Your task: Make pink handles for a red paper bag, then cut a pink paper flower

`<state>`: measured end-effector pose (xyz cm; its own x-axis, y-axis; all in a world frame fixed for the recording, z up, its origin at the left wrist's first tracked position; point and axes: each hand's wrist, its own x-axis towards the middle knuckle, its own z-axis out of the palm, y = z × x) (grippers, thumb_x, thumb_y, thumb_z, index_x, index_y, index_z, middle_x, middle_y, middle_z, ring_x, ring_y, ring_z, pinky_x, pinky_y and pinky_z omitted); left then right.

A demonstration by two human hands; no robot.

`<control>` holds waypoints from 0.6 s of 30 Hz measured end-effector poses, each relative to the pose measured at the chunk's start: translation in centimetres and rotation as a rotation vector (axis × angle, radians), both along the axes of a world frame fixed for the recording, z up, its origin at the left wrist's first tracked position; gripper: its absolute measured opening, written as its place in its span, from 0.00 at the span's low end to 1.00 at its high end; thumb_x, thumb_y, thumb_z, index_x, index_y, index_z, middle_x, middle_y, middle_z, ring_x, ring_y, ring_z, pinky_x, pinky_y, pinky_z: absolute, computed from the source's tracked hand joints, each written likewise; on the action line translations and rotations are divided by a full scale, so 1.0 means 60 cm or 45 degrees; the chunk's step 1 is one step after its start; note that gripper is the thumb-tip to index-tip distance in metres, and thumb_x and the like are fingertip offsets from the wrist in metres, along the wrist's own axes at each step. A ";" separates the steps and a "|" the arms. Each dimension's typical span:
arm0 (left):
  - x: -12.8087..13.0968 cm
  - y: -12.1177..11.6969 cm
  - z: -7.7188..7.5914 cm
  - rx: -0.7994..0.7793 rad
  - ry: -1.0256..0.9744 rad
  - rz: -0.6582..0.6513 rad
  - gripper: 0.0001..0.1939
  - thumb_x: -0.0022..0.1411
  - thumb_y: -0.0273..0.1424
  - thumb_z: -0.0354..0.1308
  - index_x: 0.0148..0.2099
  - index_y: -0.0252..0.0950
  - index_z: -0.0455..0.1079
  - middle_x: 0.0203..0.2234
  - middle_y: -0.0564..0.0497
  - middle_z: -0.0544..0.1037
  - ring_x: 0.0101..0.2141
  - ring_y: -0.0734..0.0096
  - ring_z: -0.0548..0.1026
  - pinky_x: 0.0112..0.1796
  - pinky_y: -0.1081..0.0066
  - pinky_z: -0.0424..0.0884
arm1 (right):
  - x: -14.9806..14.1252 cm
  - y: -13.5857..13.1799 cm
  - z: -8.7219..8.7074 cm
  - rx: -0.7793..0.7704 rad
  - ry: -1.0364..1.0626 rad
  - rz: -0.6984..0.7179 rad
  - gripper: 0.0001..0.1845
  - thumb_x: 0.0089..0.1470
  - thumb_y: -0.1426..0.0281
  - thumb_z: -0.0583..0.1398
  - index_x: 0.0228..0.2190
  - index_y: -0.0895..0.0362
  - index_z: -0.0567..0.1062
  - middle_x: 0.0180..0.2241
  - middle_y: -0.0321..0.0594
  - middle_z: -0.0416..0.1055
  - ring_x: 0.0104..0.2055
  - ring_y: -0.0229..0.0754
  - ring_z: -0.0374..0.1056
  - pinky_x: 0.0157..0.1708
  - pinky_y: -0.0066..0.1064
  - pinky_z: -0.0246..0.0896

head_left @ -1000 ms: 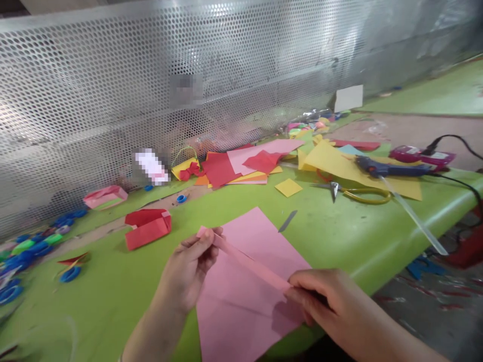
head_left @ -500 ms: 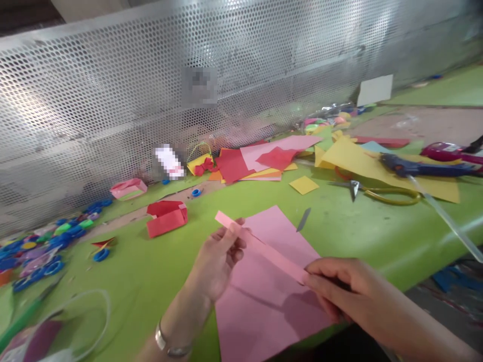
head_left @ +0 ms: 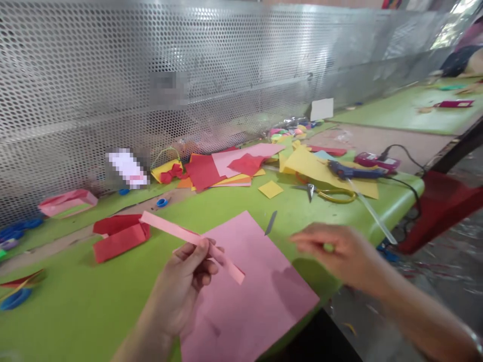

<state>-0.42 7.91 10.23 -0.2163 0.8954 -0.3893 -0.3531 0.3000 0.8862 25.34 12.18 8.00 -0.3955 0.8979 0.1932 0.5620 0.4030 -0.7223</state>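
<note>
My left hand (head_left: 179, 286) pinches a narrow strip of pink paper (head_left: 168, 226) between thumb and fingers, near its middle. The strip slants down to the right above a larger pink paper sheet (head_left: 260, 281) lying on the green table. My right hand (head_left: 334, 249) hovers off the sheet's right side, slightly blurred, its fingers reaching left with a gap by the thumb and nothing visible in them. Between that hand and the sheet's upper corner lies a grey blade-like strip (head_left: 270, 222). Left of the pink strip stands a folded red paper box (head_left: 123, 241).
Yellow-handled scissors (head_left: 335, 195), a blue glue gun (head_left: 352, 171) with a clear glue stick, and a small yellow square (head_left: 270, 189) lie at the right. Coloured papers (head_left: 206, 171) pile against the perforated metal screen (head_left: 234, 65). A red chair (head_left: 441, 211) stands beyond the table's right edge.
My right hand has let go of the strip's end and moved away to the right. The left hand still holds the strip, now nearer its middle. The view has turned right.
</note>
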 end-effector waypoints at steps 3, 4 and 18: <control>-0.001 0.001 -0.005 -0.023 0.027 -0.017 0.21 0.36 0.39 0.73 0.29 0.31 0.73 0.18 0.53 0.76 0.15 0.82 0.68 0.14 0.84 0.60 | 0.080 0.078 0.007 0.284 -0.527 -0.354 0.16 0.58 0.69 0.53 0.37 0.59 0.80 0.42 0.45 0.77 0.42 0.43 0.73 0.38 0.29 0.63; -0.001 0.001 -0.008 -0.024 0.041 -0.023 0.20 0.38 0.40 0.73 0.30 0.31 0.73 0.17 0.53 0.76 0.15 0.81 0.69 0.13 0.84 0.60 | 0.100 0.104 0.007 0.293 -0.610 -0.384 0.18 0.59 0.70 0.51 0.39 0.62 0.80 0.44 0.48 0.76 0.43 0.44 0.72 0.37 0.30 0.62; -0.001 -0.002 -0.018 -0.038 0.040 -0.002 0.06 0.59 0.21 0.57 0.29 0.30 0.69 0.21 0.48 0.78 0.17 0.82 0.72 0.17 0.85 0.63 | 0.113 0.233 0.012 0.170 -0.945 -0.023 0.32 0.47 0.80 0.55 0.56 0.55 0.67 0.26 0.41 0.75 0.22 0.41 0.66 0.21 0.30 0.54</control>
<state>-0.47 7.79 9.14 -0.2270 0.8839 -0.4089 -0.3249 0.3270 0.8874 32.10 26.18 8.73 -0.4494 0.8933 -0.0104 0.8895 0.4464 -0.0972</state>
